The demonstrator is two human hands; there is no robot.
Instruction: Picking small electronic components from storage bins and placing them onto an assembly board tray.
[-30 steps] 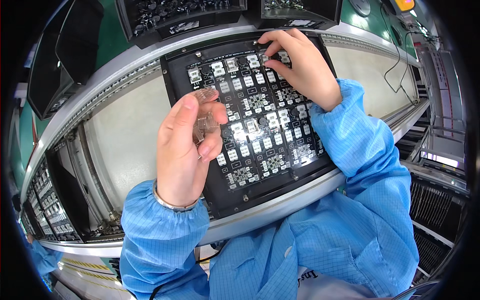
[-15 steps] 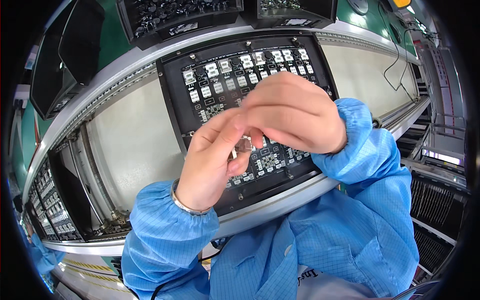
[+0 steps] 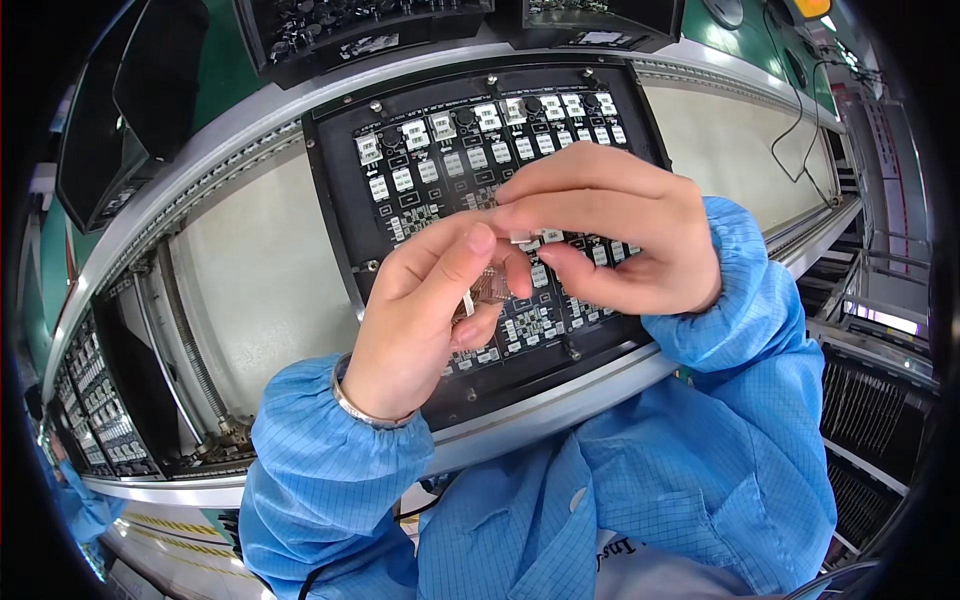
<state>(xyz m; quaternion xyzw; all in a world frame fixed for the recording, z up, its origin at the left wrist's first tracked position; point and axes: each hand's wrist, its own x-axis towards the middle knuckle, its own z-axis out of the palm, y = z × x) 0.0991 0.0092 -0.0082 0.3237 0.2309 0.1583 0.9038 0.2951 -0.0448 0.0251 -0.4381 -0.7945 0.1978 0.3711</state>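
Note:
My left hand (image 3: 425,310) is closed around a few small clear-and-metal parts (image 3: 490,287) with thin pins, gripped between the curled fingers and the thumb. Their exact kind is hard to make out. Opposite it, my right hand (image 3: 620,225) arches over with its fingertips against the left fingers, its thumb held apart below. A tiny white piece (image 3: 522,237) shows under the right fingers; I cannot tell whether it is held or lies behind. Beneath both hands lies a black framed circuit board panel (image 3: 450,180) with rows of white connectors and small components.
Black bins (image 3: 370,55) of small loose parts stand beyond the rail, with another black bin (image 3: 120,120) at the far left. The panel rests on a metal-edged conveyor (image 3: 270,250). A second populated panel (image 3: 105,405) is at the left, and slotted racks (image 3: 870,400) stand at the right.
My right hand has shifted slightly right, and its thumb has moved away from the fingers. The left hand stays nearly in place with the parts. The panel has slid slightly left.

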